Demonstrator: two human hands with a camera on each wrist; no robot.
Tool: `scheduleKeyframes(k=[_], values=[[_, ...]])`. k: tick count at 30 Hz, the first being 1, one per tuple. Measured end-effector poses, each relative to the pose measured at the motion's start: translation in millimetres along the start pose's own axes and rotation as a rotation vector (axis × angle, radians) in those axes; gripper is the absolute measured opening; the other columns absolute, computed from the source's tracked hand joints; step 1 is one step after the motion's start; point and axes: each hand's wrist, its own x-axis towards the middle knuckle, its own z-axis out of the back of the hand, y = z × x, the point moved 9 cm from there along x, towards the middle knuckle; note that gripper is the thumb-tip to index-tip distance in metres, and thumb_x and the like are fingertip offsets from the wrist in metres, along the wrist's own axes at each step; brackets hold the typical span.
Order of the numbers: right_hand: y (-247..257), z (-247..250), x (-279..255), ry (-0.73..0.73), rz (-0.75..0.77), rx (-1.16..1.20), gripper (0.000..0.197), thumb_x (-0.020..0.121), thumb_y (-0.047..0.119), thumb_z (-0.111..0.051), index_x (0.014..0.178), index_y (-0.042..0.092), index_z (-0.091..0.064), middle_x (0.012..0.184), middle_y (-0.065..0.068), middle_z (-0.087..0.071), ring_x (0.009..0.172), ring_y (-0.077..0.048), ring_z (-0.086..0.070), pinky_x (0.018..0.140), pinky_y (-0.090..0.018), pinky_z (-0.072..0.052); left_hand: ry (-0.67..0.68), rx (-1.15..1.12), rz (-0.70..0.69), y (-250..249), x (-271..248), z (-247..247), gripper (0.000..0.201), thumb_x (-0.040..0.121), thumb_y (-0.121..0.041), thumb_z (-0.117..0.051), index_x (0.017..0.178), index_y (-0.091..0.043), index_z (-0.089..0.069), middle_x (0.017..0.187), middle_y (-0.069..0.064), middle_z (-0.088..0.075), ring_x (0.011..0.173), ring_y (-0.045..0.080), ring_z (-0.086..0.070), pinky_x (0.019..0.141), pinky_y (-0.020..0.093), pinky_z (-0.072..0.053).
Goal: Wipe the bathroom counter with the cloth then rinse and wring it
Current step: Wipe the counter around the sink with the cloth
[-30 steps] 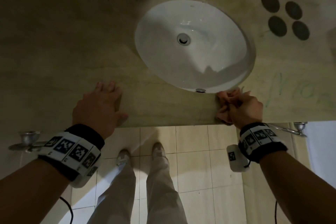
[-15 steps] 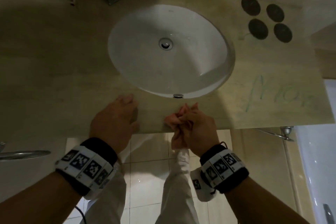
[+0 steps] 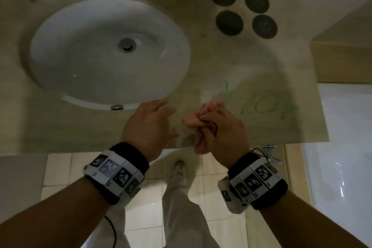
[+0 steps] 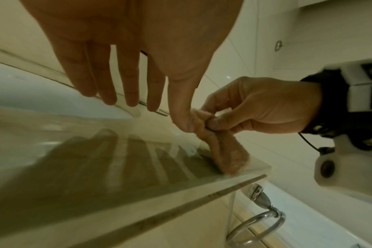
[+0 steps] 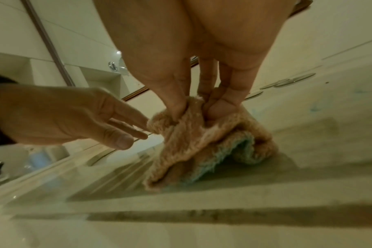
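Surface (image 3: 261, 131): beige stone, seen from above in the head view; front edge runs along the bottom, with floor tiles (image 3: 209, 203) below it.

Sink (image 3: 90, 62): white oval basin set in the surface at 10 o'clock from the hands; drain (image 3: 126, 45) at its centre.

Cloth (image 5: 204, 142): pink, fuzzy, bunched, with a pale blue underside showing. Lower folds touch the surface near the front edge, at 4 o'clock from the sink; upper part lifted.

Right hand (image 3: 223, 133): grip pinching the top of the cloth between thumb and curled fingers (image 5: 221, 102), knuckles up.

Left hand (image 3: 149, 125): grip spread, fingers straight and slightly apart, holding nothing. Held above the surface, just beside the cloth at its 9 o'clock; in the right wrist view the fingertips (image 5: 142, 124) come close to the cloth's edge, contact unclear.

Marks (image 3: 259, 106): green scribbles on the surface at 2 o'clock from the right hand, blurred.

Discs (image 3: 243, 10): four dark round ones, grouped at 1 o'clock from the sink.

Ring (image 4: 257, 226): chrome, mounted under the surface edge.

Wristbands: one on each wrist, black with printed tags.
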Motion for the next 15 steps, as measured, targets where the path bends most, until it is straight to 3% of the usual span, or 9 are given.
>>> scheduleKeyframes(k=[4, 7, 8, 10, 12, 15], values=[[-5.7, -13.1, 11.3, 0.111, 0.102, -0.060, 0.014, 0.075, 0.014, -0.068, 0.088, 0.015, -0.072, 0.107, -0.005, -0.066, 0.090, -0.025, -0.063, 0.075, -0.030, -0.054, 0.044, 0.096, -0.036, -22.9, 22.4, -26.4, 0.064, 0.067, -0.027, -0.086, 0.126, -0.015, -0.065, 0.137, 0.012, -0.058, 0.123, 0.036, -0.054, 0.103, 0.041, -0.042], [-6.4, -35.8, 10.7, 0.232, 0.148, -0.126, 0.013, 0.074, 0.020, -0.070, 0.087, 0.019, -0.073, 0.113, -0.003, -0.065, 0.098, -0.025, -0.061, 0.077, -0.025, -0.046, 0.116, 0.148, -0.084, -28.2, 31.4, -43.5, 0.067, 0.069, -0.055, -0.065, 0.127, -0.021, -0.062, 0.140, 0.005, -0.055, 0.130, 0.029, -0.047, 0.108, 0.039, -0.039], [-6.1, -38.8, 11.3, 0.235, 0.159, -0.149, 0.012, 0.072, 0.020, -0.073, 0.084, 0.019, -0.073, 0.110, -0.004, -0.067, 0.096, -0.025, -0.063, 0.074, -0.025, -0.047, 0.127, 0.156, -0.092, -27.2, 32.3, -46.2, 0.069, 0.066, -0.056, -0.065, 0.124, -0.019, -0.063, 0.138, 0.006, -0.057, 0.128, 0.030, -0.049, 0.107, 0.039, -0.040], [-8.5, -39.7, 18.5, 0.235, 0.160, -0.149, 0.010, 0.070, 0.017, -0.077, 0.079, 0.017, -0.073, 0.102, -0.006, -0.070, 0.090, -0.028, -0.066, 0.068, -0.027, -0.051, 0.091, 0.159, -0.090, -23.5, 32.6, -44.9, 0.065, 0.063, -0.041, -0.081, 0.120, -0.014, -0.067, 0.133, 0.011, -0.061, 0.119, 0.034, -0.055, 0.100, 0.040, -0.045], [-13.7, -37.7, 34.2, 0.267, 0.146, -0.141, 0.013, 0.067, 0.014, -0.078, 0.079, 0.016, -0.072, 0.097, -0.008, -0.069, 0.086, -0.030, -0.066, 0.065, -0.031, -0.052, 0.042, 0.185, -0.106, -26.4, 31.6, -39.1, 0.062, 0.066, -0.027, -0.083, 0.123, -0.012, -0.066, 0.131, 0.011, -0.062, 0.115, 0.034, -0.057, 0.098, 0.039, -0.046], [-36.0, -24.0, 78.1, 0.279, 0.061, -0.190, 0.016, 0.069, 0.016, -0.071, 0.084, 0.009, -0.072, 0.097, -0.014, -0.066, 0.088, -0.034, -0.063, 0.072, -0.033, -0.050, -0.003, 0.158, -0.139, -34.7, 38.9, -32.7, 0.079, 0.052, -0.024, -0.086, 0.126, -0.009, -0.064, 0.123, 0.011, -0.066, 0.108, 0.034, -0.061, 0.096, 0.037, -0.047]])
